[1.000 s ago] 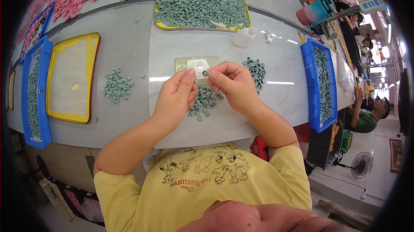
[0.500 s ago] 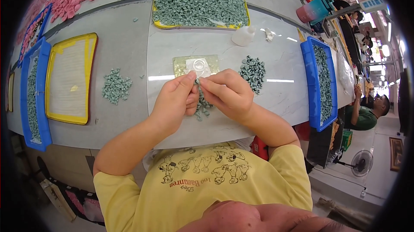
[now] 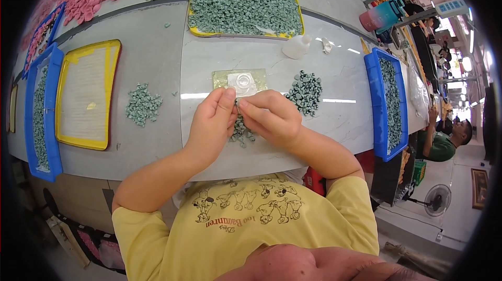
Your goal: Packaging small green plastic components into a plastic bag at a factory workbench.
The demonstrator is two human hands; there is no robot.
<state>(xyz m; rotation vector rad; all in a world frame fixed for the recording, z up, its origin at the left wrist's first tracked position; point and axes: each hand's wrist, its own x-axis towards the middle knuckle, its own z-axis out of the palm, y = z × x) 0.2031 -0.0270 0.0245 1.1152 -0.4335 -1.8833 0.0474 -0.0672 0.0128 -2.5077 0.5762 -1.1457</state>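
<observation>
The left hand (image 3: 209, 124) and the right hand (image 3: 274, 119) meet in the middle, above the table (image 3: 251, 165), and the thumb and pointer finger of each one pinch a small green piece (image 3: 237, 102) between them. I can't tell if it is one bit or two stuck together, because the fingertips hide most of it. The step in hand looks like working on this one tiny piece, maybe pressing or joining it. The next move seems to call for a soft, steady pinch, so it doesn't slip down into the loose green pile (image 3: 243, 134) just under the hands. Just past the fingers, on the far side, a clear round dish (image 3: 243, 79) sits on a greenish slab (image 3: 221, 78), so pushing far could bump it. The right hand has a dark shiny pile (image 3: 305, 94) near it. On the left there is more room: bare grey tabletop lies between the left hand and a paler green pile (image 3: 143, 104). A white squeeze bottle (image 3: 296, 47) and a big yellow-rimmed tray (image 3: 194, 31) stand farther off. The table's near edge runs under both forearms, so elbows have to mind it.
</observation>
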